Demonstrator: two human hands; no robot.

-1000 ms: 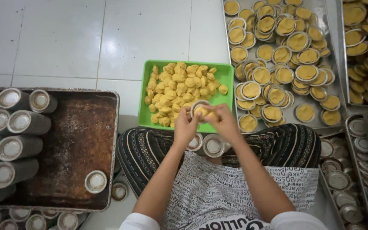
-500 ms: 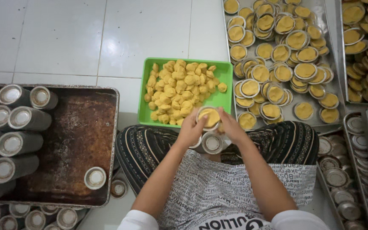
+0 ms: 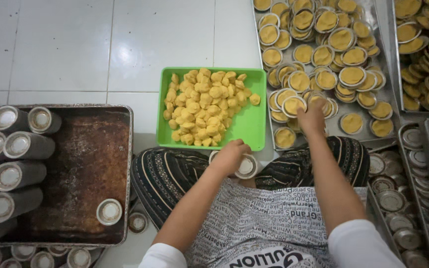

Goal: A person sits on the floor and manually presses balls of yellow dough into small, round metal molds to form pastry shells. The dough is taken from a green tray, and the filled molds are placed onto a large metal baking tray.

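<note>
- The left hand (image 3: 230, 155) is resting on a stack of empty metal tart moulds (image 3: 247, 166) in the lap, fingers curled over them; whether it is grasping one, I cannot tell
- The right hand (image 3: 313, 118) is reaching onto the metal tray (image 3: 373, 130) of dough-filled moulds (image 3: 294, 105); its grip is hidden
- The green tray (image 3: 247, 124) of dough balls (image 3: 204, 106) is lying between the knees

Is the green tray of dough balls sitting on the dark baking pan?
No, the green tray rests on the white tiled floor, beside the dark baking pan.

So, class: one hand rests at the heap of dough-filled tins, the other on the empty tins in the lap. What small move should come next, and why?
Probably the left hand lifts one round empty metal tin from the lap, because the right hand is already at the pile of filled tins, and yellow dough lumps wait in the green plastic tray.
</note>
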